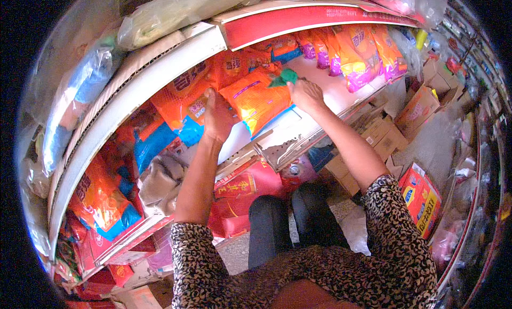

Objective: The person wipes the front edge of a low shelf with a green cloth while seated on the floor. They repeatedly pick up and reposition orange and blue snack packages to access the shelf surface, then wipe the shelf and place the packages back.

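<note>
On a white shelf (336, 85), a plump orange plastic bag of goods (262, 97) with a blue bottom edge lies tilted between my hands. My right hand (307, 94) pinches a green cloth (286, 77) at the upper right corner of this bag. My left hand (219, 115) is up against another orange and blue bag (190, 105), which stands to its left. The thumb points up; the fingers are partly hidden, so I cannot tell whether they grip that bag. More orange bags (232, 65) stand behind, towards the shelf's back.
Orange and purple bags (356, 55) stand in a row at the shelf's right. A grey-brown cloth (162, 181) lies by my left forearm. Above runs an upper shelf edge (304, 23) with plastic-wrapped goods. Red packages (248, 185) sit below; cardboard boxes (382, 137) are on the right.
</note>
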